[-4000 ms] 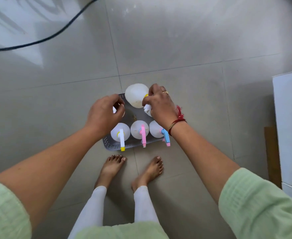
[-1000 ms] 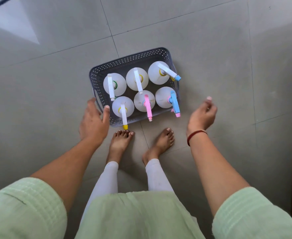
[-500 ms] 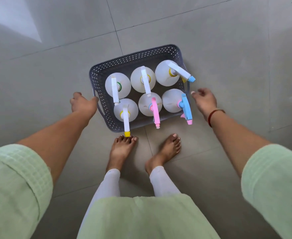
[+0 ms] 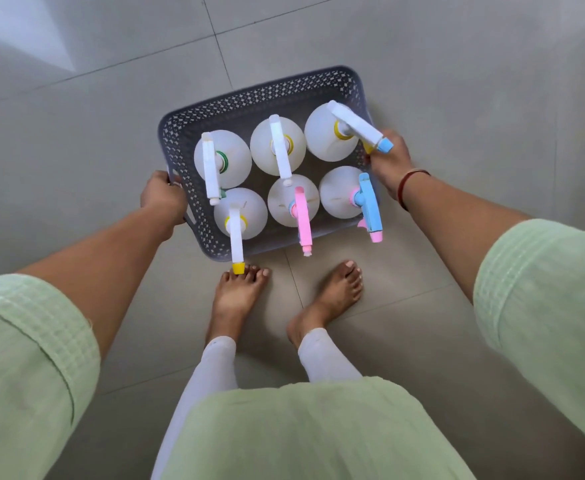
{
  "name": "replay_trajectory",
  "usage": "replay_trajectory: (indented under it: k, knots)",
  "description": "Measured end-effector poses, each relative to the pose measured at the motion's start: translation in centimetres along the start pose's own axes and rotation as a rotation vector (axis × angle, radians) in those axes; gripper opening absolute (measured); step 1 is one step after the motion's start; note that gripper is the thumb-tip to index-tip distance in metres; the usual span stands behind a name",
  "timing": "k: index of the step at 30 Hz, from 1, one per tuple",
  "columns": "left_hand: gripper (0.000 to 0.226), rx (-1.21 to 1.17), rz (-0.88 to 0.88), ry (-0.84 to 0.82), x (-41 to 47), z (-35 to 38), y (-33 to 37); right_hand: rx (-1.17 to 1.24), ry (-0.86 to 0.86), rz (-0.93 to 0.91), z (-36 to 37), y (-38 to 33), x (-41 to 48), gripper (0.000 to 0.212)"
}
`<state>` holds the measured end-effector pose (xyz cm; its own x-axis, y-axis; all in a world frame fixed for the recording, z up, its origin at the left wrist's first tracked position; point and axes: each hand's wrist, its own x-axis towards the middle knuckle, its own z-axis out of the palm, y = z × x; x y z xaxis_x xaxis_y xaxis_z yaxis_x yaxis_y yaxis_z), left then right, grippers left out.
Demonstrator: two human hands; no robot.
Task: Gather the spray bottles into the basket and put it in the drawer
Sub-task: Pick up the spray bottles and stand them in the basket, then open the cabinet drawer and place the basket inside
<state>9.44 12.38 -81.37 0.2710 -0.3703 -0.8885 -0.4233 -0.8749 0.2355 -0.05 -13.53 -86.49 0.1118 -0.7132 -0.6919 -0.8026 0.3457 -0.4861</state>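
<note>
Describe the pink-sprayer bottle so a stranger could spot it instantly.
Find the grey perforated basket on the tiled floor, with six white spray bottles in two rows. In the row nearer the bare feet, take the middle bottle. Its spray head alone is mostly pink; its neighbours' are white with a yellow tip and blue with a pink tip.
</note>
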Motion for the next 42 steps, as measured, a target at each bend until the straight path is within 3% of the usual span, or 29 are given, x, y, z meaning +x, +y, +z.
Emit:
replay_trajectory:
  k: [3,5,7,9,15,27,38,42]
  knots:
    - [0.045,-0.077,-0.05,0.001,1.2,-0.9,-1.3,-0.054,-0.039,0.004,-0.3,0.6,-1.5,0.025]
    - [0.043,-0.297,-0.199,0.062,3.1,-5.9,-1.6,-0.05,-0.042,0.016,-0.8,1.1,-2.9,0.027]
    - [0.036,-0.414,-0.335,0.252,5.3,-11.2,-2.5,-0.029,-0.03,0.034,-1.2,1.6,-4.3,0.021]
    - [0.032,-0.371,-0.36,0.282,5.2,-13.4,-2.8,-0.007,-0.005,0.061,-1.7,2.1,-5.9,0.023]
    - [0.031,-0.286,-0.311,0.242,0.4,-14.0,-1.2,0.07,0.079,0.177,-4.4,2.3,-11.0,0.014]
    - [0.031,-0.08,-0.119,0.215,-6.1,-16.6,6.4,0.197,0.193,0.307,-12.3,4.0,-19.0,0.038]
    - [0.035,0.215,0.103,0.202,-8.5,-10.4,17.8,0.48,0.355,0.454,-18.5,14.6,-24.5,0.021]
    - [0.034,0.323,0.168,0.157,-10.2,-5.7,22.7,0.542,0.419,0.529,-21.3,19.8,-27.6,0.025]
